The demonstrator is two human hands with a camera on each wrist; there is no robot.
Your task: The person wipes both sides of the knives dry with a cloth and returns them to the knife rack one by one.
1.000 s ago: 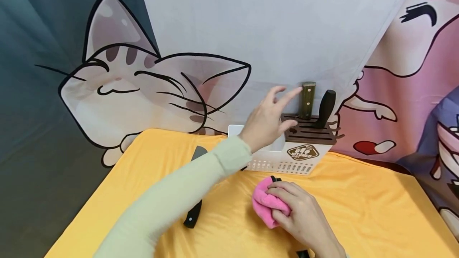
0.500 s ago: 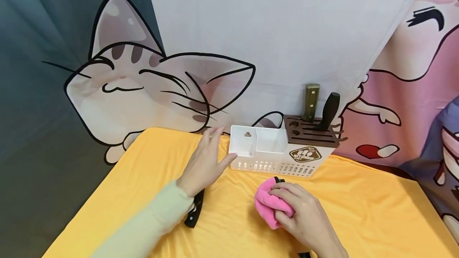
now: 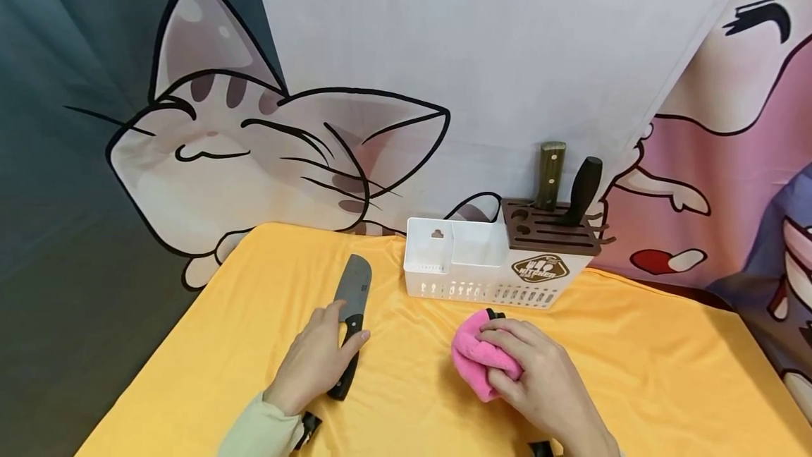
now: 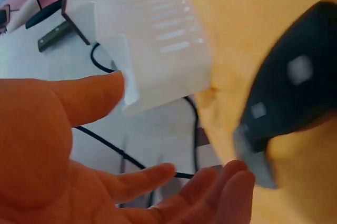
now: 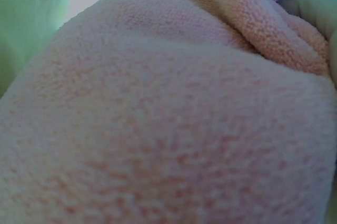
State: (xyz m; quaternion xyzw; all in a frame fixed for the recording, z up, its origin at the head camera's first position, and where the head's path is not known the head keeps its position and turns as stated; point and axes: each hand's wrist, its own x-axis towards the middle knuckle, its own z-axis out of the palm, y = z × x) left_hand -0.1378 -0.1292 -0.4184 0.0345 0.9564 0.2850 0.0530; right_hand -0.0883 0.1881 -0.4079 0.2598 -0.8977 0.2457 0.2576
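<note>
A cleaver-like kitchen knife lies on the yellow cloth at the left, blade pointing away and black handle nearer. My left hand hovers over its handle with fingers spread, the thumb reaching across it in the head view. From the left wrist, the black handle shows apart from the loosely extended fingers. Bunched in my right hand is a pink fluffy cloth, gripped between thumb and fingers. It fills most of the right wrist view, where its folds show near the fingers.
A white plastic knife holder with a brown slotted top stands at the back. Upright in its slots are an olive-handled knife and a black-handled one. Behind it hangs a printed curtain.
My left hand has come from above the knife holder, left and down to the knife lying on the cloth. The right hand keeps its hold on the pink cloth, nearly still.
</note>
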